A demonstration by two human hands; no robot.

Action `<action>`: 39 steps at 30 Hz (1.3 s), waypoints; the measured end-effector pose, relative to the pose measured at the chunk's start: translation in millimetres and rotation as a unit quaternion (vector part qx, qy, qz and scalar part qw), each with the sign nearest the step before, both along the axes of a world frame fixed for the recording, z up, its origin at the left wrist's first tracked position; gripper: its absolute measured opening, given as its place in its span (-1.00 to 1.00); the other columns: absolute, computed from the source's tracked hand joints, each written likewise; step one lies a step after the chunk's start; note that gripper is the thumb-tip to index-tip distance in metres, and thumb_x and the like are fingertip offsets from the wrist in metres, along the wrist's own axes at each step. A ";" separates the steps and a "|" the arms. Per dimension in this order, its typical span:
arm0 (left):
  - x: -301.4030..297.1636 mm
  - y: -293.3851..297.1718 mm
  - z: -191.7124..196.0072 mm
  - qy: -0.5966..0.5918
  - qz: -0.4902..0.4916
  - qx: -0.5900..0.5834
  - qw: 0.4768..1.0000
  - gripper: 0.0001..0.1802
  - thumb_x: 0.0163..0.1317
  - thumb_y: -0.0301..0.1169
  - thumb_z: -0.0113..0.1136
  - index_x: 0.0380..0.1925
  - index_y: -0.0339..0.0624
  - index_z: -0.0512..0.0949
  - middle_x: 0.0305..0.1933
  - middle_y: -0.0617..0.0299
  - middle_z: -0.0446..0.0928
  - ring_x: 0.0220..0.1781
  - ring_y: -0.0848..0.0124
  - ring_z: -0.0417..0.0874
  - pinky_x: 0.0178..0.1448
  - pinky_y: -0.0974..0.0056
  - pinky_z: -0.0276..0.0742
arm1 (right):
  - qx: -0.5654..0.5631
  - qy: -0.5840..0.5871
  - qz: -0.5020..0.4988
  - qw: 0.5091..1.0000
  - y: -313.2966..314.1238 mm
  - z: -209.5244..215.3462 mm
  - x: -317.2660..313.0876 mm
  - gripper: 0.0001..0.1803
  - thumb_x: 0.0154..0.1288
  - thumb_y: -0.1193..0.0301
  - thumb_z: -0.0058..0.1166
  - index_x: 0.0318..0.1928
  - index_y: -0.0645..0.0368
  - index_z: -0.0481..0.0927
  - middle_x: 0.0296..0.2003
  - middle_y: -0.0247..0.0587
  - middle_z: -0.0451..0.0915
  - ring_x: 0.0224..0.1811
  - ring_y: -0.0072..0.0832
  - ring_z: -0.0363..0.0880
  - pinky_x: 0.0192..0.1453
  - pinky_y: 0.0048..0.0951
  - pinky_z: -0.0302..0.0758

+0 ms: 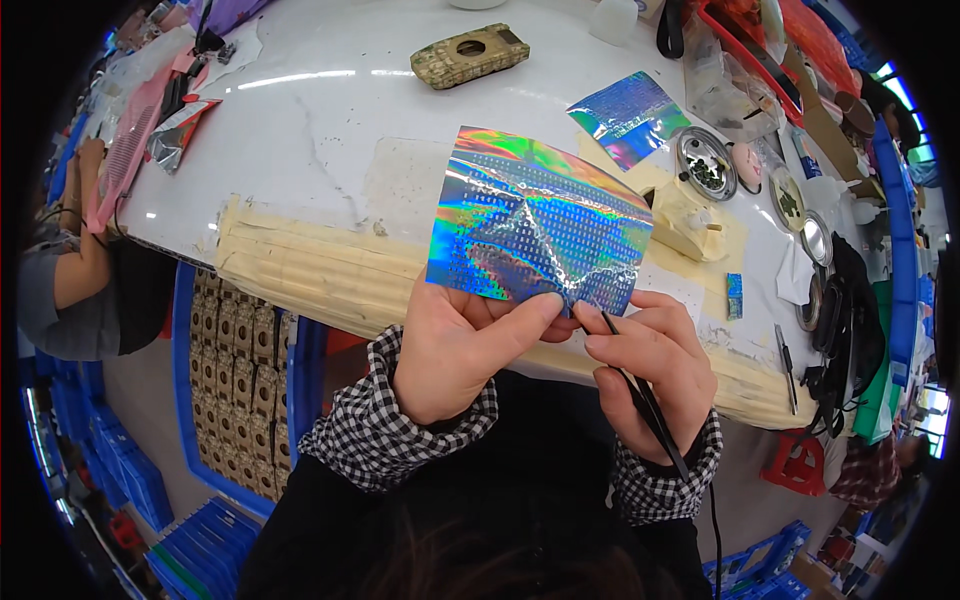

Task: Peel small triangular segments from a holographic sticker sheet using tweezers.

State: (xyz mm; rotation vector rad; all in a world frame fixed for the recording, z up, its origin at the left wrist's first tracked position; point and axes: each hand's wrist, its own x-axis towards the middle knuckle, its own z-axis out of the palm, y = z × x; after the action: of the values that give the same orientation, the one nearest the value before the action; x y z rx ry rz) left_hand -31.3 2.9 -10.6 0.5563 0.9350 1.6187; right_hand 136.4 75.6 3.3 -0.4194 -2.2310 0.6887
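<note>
Foil sheet [535, 215], frame centre: left hand [455, 345] pinches its lower edge; right hand [650, 365] grips a thin tool [640, 385]; steadying the sheet should help.

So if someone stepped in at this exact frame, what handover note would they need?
Left hand: pinching the lower edge of the holographic sticker sheet, held above the table edge.
Right hand: gripping thin black tweezers, tip at the sheet's lower edge beside the left thumb.
Nearby: a second, smaller holographic sheet, a round tin of small dark parts, a camouflage-patterned device.
Done: sheet picked up. Left: nothing visibly peeled off yet.
</note>
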 end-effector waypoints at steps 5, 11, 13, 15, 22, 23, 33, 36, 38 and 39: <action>-0.6 -0.9 -0.5 -0.001 -0.002 -0.003 1.000 -0.69 0.18 -0.66 0.13 -0.05 -0.40 0.39 -0.13 0.06 0.57 -0.15 0.36 0.66 -0.05 0.29 0.65 | 0.006 -0.014 -0.005 1.000 -0.7 2.0 0.4 -0.62 -0.18 0.64 0.26 -0.22 0.17 0.62 -0.17 -0.21 0.67 -0.31 -0.40 0.57 0.05 -0.23 0.47; 0.4 -0.6 -2.1 -0.003 -0.001 0.000 1.000 -0.68 0.18 -0.66 0.12 -0.04 -0.38 0.38 -0.12 0.08 0.57 -0.13 0.37 0.65 -0.06 0.30 0.65 | 0.009 -0.026 -0.003 1.000 0.2 4.1 0.9 -0.64 -0.16 0.62 0.26 -0.22 0.16 0.62 -0.16 -0.21 0.67 -0.30 -0.40 0.57 0.06 -0.22 0.46; -0.8 -1.0 -2.7 0.005 -0.005 0.004 1.000 -0.68 0.19 -0.66 0.12 -0.04 -0.38 0.38 -0.12 0.08 0.57 -0.13 0.38 0.65 -0.06 0.31 0.65 | 0.005 -0.024 0.000 1.000 0.8 3.5 1.0 -0.65 -0.14 0.61 0.27 -0.22 0.16 0.62 -0.15 -0.21 0.67 -0.31 -0.40 0.57 0.07 -0.22 0.45; -0.5 -0.6 -2.9 0.004 -0.005 0.006 1.000 -0.68 0.19 -0.66 0.12 -0.04 -0.37 0.39 -0.12 0.09 0.57 -0.14 0.38 0.65 -0.06 0.31 0.65 | 0.001 -0.017 0.004 1.000 1.3 2.1 1.1 -0.65 -0.12 0.60 0.27 -0.21 0.16 0.61 -0.15 -0.21 0.67 -0.31 -0.40 0.57 0.08 -0.22 0.45; -0.3 -1.1 -3.7 0.003 -0.004 0.006 1.000 -0.68 0.19 -0.66 0.12 -0.03 -0.37 0.39 -0.11 0.09 0.57 -0.12 0.38 0.65 -0.05 0.30 0.65 | -0.003 -0.015 0.011 1.000 2.6 1.1 1.4 -0.64 -0.11 0.56 0.29 -0.19 0.16 0.62 -0.15 -0.22 0.67 -0.32 -0.41 0.57 0.08 -0.21 0.44; -0.4 -1.1 -4.0 0.003 -0.005 0.008 1.000 -0.68 0.19 -0.67 0.12 -0.03 -0.37 0.39 -0.11 0.09 0.57 -0.12 0.37 0.65 -0.05 0.30 0.65 | -0.002 -0.019 0.011 1.000 2.8 1.5 1.7 -0.64 -0.11 0.56 0.30 -0.19 0.16 0.62 -0.15 -0.22 0.67 -0.33 -0.41 0.57 0.08 -0.21 0.44; -0.8 -1.0 -4.0 0.015 -0.012 0.006 1.000 -0.68 0.18 -0.67 0.12 -0.04 -0.39 0.39 -0.12 0.07 0.57 -0.14 0.36 0.66 -0.06 0.28 0.66 | -0.003 -0.040 0.014 0.999 4.6 5.0 4.1 -0.65 -0.13 0.53 0.30 -0.21 0.13 0.63 -0.18 -0.27 0.67 -0.38 -0.45 0.53 0.09 -0.21 0.41; -0.2 -0.3 -3.3 0.012 -0.011 0.002 1.000 -0.69 0.18 -0.67 0.12 -0.06 -0.40 0.40 -0.14 0.06 0.57 -0.15 0.36 0.66 -0.06 0.28 0.66 | -0.015 -0.024 0.019 0.999 6.0 3.0 5.2 -0.65 -0.14 0.53 0.30 -0.21 0.14 0.63 -0.20 -0.28 0.68 -0.39 -0.45 0.52 0.09 -0.21 0.41; -0.4 -0.9 -1.4 0.009 -0.005 0.002 1.000 -0.70 0.17 -0.67 0.12 -0.07 -0.40 0.40 -0.14 0.05 0.57 -0.16 0.35 0.66 -0.07 0.28 0.66 | -0.020 -0.018 0.021 0.999 5.1 4.3 5.3 -0.64 -0.15 0.53 0.30 -0.21 0.15 0.63 -0.21 -0.27 0.68 -0.39 -0.45 0.52 0.10 -0.21 0.41; -0.2 -0.7 -1.0 0.007 -0.004 0.003 1.000 -0.70 0.17 -0.67 0.12 -0.07 -0.40 0.40 -0.14 0.05 0.57 -0.16 0.35 0.66 -0.07 0.28 0.66 | -0.022 -0.017 0.021 0.999 4.5 4.2 5.8 -0.64 -0.15 0.53 0.30 -0.21 0.15 0.63 -0.21 -0.27 0.68 -0.38 -0.45 0.52 0.10 -0.21 0.41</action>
State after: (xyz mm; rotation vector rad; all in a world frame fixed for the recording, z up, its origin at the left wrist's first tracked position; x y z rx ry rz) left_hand -31.6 2.2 -11.7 0.5764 0.9378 1.6134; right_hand 142.2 80.1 7.5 -0.4096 -2.2648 0.7604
